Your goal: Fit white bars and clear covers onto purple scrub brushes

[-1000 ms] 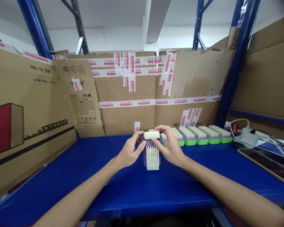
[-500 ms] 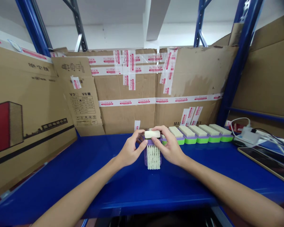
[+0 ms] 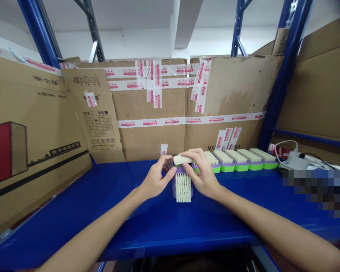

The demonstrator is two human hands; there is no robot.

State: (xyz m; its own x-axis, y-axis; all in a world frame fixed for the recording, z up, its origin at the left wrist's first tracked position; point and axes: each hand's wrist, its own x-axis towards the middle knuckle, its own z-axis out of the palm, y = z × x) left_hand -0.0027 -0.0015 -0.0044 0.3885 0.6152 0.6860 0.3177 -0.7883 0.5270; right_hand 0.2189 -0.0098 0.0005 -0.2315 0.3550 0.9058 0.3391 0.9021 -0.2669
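Observation:
A purple scrub brush (image 3: 183,187) with white bristles stands on end on the blue shelf (image 3: 158,223), bristles facing me. A pale oval soap bar (image 3: 181,160) lies on its top end. My left hand (image 3: 155,180) grips the brush's left side, thumb and fingers closed round it. My right hand (image 3: 202,173) holds the right side, with fingers curled over the soap bar. Behind my right hand a row of several brushes (image 3: 238,158) with green and purple bases lies bristles up.
Taped cardboard boxes (image 3: 170,113) wall the back and left (image 3: 31,132) of the shelf. Blue rack posts (image 3: 283,75) rise at the right. A white charger with cables (image 3: 294,158) lies at the far right beside a blurred patch.
My right fingers have slid further over the soap bar on top of the brush. The brush and my left hand have barely moved.

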